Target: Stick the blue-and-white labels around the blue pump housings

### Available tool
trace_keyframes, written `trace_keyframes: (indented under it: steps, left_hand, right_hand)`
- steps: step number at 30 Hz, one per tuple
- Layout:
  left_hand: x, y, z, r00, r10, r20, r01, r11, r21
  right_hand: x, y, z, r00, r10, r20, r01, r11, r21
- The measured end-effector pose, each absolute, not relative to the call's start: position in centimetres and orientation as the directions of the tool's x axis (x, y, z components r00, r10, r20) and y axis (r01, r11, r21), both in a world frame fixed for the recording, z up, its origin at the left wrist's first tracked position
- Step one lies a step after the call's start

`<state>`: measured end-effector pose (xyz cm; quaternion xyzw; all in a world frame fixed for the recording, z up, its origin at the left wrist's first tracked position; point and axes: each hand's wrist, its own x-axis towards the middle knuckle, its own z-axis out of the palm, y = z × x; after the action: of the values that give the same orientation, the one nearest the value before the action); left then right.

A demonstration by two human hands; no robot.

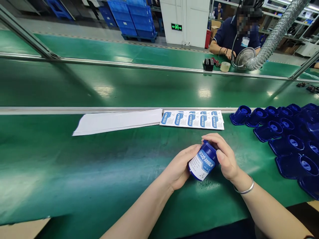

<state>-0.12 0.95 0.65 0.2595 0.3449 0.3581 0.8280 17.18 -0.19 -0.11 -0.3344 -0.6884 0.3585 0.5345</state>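
Note:
A blue plastic cylinder part (204,160) with a white and blue label reading "DC32Q-5000L/H" is held above the green table (99,166). My left hand (178,167) cups it from the left and below, fingers wrapped round it. My right hand (224,154) curls over its top and right side, thumb pressed on the label's edge. A silver bracelet (244,190) sits on my right wrist. Beyond the hands lies a sheet of the same labels (193,119).
Several blue parts (286,139) are piled at the right edge. White backing sheets (117,121) lie left of the label sheet. Across the conveyor belt (124,86), a person in a dark shirt (234,35) works beside a small fan (245,58) and a silver duct hose (276,33).

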Motion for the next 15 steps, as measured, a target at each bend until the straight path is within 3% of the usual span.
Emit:
trace_keyframes:
  steps: [6,15]
  left_hand:
    - [0.03,0.62,0.68,0.497,0.796,-0.345,-0.4,0.563,0.723]
    - [-0.23,0.41,0.87,0.484,0.842,-0.237,-0.176,0.359,0.917]
  right_hand:
    - [17.08,-0.05,-0.03,-0.198,0.816,0.544,0.174,0.575,-0.799]
    - [16.81,-0.31,-0.33,-0.116,0.868,0.483,0.203,0.497,-0.844]
